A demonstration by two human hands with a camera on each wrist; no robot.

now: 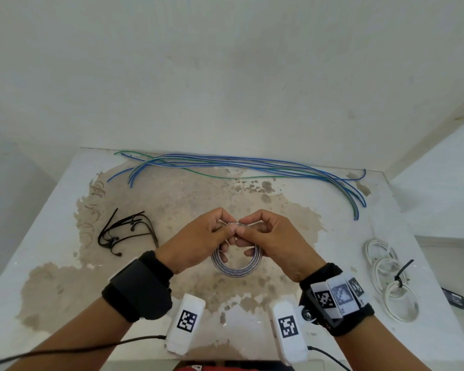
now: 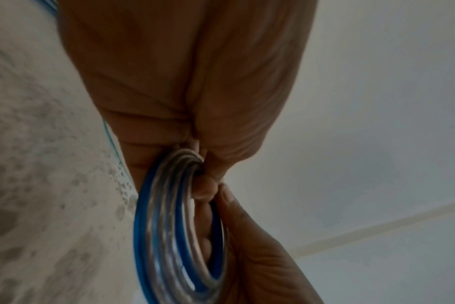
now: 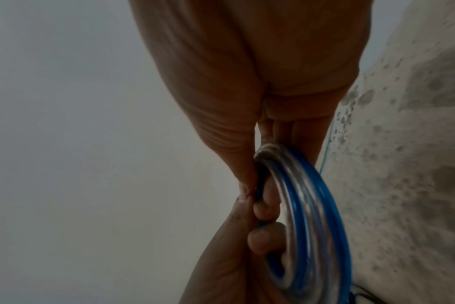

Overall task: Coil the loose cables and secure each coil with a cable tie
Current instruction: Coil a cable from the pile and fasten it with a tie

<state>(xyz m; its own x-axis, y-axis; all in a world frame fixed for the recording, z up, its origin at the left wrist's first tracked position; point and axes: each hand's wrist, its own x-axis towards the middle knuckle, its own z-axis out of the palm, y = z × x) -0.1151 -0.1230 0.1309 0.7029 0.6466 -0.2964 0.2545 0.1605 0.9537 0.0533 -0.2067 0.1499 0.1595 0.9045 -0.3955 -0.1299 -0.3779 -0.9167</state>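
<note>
- While both hands meet above the middle of the table [image 1: 386, 210], I see my left hand [image 1: 198, 242] and right hand [image 1: 276, 245] pinching the top of the coil [image 1: 236, 269], thumbs tip to tip, fingers curled through its ring.
- The coil is blue and clear cable, hanging upright off the table; the wrist views show the turns bunched under the thumbs.
- Loose cables [image 1: 225, 164], blue and green, lie along the far edge.
- Black ties [image 1: 123, 231] lie to the left.
- White coils [image 1: 391, 279] lie to the right, one tied.
</note>
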